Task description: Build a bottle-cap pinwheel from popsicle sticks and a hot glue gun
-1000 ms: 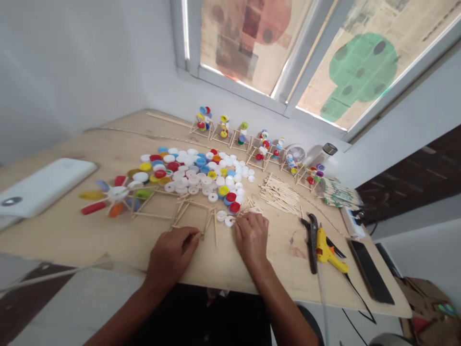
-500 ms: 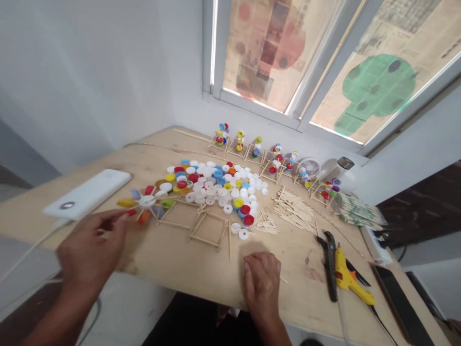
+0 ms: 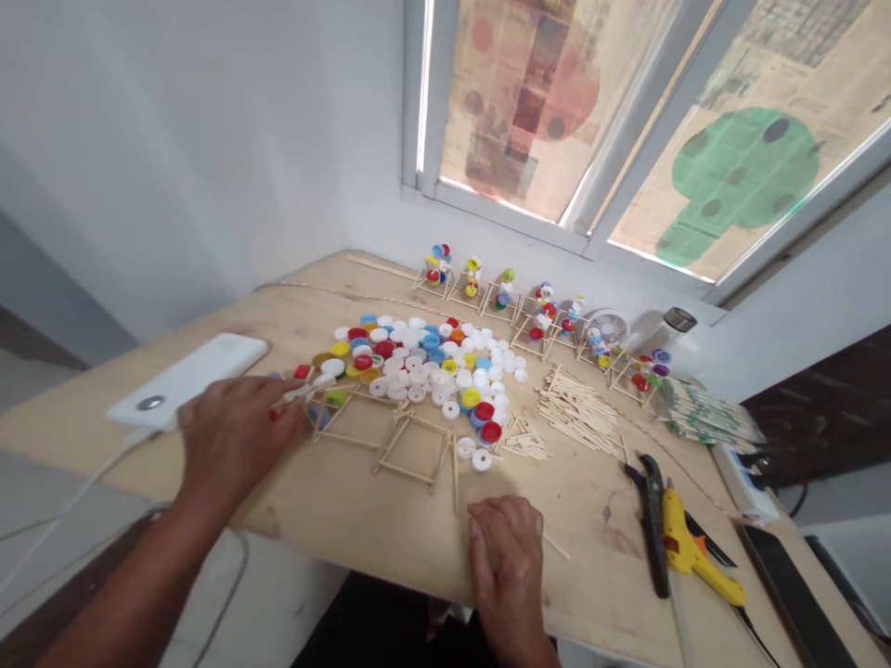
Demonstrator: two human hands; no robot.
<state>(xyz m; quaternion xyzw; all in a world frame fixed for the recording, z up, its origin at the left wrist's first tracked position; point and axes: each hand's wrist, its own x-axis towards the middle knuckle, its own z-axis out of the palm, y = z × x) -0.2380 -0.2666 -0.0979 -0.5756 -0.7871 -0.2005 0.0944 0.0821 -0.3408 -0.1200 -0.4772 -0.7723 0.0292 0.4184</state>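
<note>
Blocking the cap wheel (image 3: 318, 417) beside heaped bottle caps (image 3: 418, 367), the left hand (image 3: 240, 436) hides its grip; the right hand (image 3: 508, 561) lies curled.

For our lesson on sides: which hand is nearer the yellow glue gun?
Right. The right hand lies left of the glue gun, apart from it; the left hand is farther left, at the cap wheel.

Bottle caps (image 3: 426, 367) lie left of the glue gun (image 3: 680, 540).

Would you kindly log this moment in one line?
left hand: at wheel | right hand: curled, near table edge | caps: loosely piled
</note>
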